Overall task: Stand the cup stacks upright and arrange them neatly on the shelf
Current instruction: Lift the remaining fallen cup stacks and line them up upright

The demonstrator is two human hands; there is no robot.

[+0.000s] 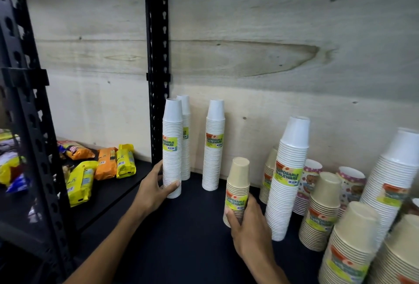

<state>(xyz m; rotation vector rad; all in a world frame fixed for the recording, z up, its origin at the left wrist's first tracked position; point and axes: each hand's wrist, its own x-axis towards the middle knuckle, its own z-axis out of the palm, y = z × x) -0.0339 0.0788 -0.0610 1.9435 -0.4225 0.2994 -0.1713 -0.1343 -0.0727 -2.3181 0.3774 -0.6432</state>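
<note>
On a dark shelf board (192,227) backed by pale plywood, a person steadies two stacks of disposable cups at once. Their left hand (154,189) curls around the foot of a tall white paper-cup stack (172,147), thumb across its front, fingers behind it. Their right hand (247,224) grips the lower part of a short beige paper-cup stack (238,189), thumb pressed on the near side. Both stacks stand upright, cups mouth down.

Just behind the left hand's stack stands a second white stack (186,138), apparently touching it, though the overlap hides any gap. Between the two hands, farther back, a third white stack (215,145) stands alone. Just beyond the right hand rises a leaning white stack (289,177), with more beige, white and patterned stacks (326,211) crowded past it.

Risk lies on the right: the leaning stack sits close against the right hand, and a careless pull of the wrist or a sideways nudge of the beige stack could tip it into its neighbours. The tall stack in the left hand is gripped only at its base, so a quick shove could topple it.

Yellow-green labels on the stacks read "DISPOSABLE TABLEWARE"; smaller print and barcodes are illegible. Beyond the left hand, past a black perforated upright (157,63), lie yellow and orange snack packets (106,165).
</note>
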